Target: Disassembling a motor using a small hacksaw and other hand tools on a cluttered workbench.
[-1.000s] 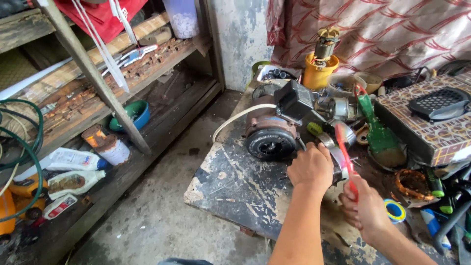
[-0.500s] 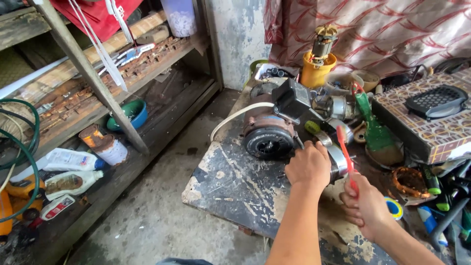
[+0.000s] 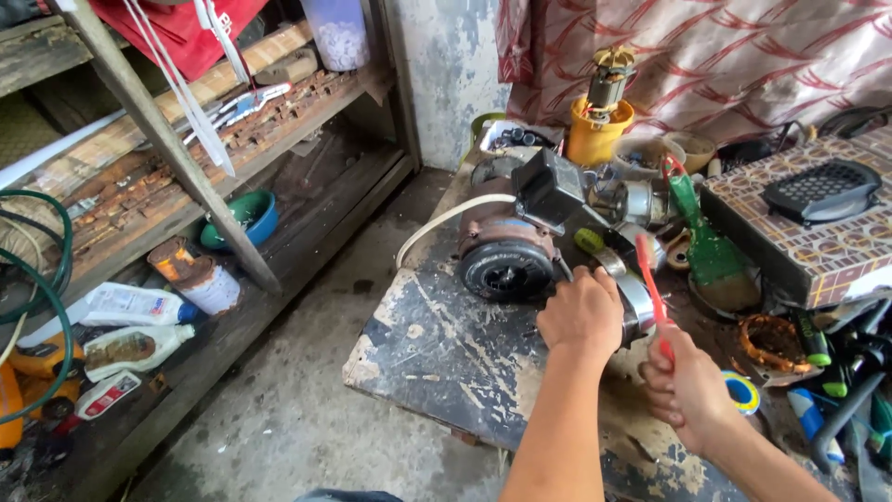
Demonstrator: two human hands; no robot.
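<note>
Head view, left to right. Far left: coiled green hose (image 3: 37, 307) hanging beside the wooden shelving (image 3: 139, 186). White plastic bottles (image 3: 130, 325) lie on the lowest shelf, a rusty paint-stained tin can (image 3: 197, 276) next to them, a blue-and-green plastic bowl (image 3: 243, 216) further back. Red cloth (image 3: 177, 33) on the top shelf. Bare concrete floor (image 3: 307, 390) between shelving and bench.

Centre: worn wooden workbench (image 3: 446, 344) with flaking dark paint. On it a rusty round electric motor (image 3: 506, 246), black end face toward the camera, black plastic terminal box (image 3: 548, 191) on top, white cable (image 3: 437, 223) looping off to the left.

Left hand (image 3: 581, 316) is closed into a loose fist, resting just right of the motor's end face, touching a shiny curved metal housing part (image 3: 636, 302); what the fingers grip is hidden, cannot tell. Right hand (image 3: 688, 395) is clamped around the handle of a red plastic toothbrush (image 3: 650, 279), bristle end up, tip near the metal part. Hands are close but apart.

Behind: yellow plastic tub (image 3: 595, 139) with a copper-wound armature (image 3: 609, 79) standing in it. Right: green-handled paintbrush (image 3: 711, 251), patterned tile-print box (image 3: 799, 242) with a black slotted cover (image 3: 822, 191) on top, copper winding ring (image 3: 771, 344), blue-and-yellow tape roll (image 3: 741, 390), mixed tools at the edge. Red-striped cloth (image 3: 725, 56) hangs on the wall.
</note>
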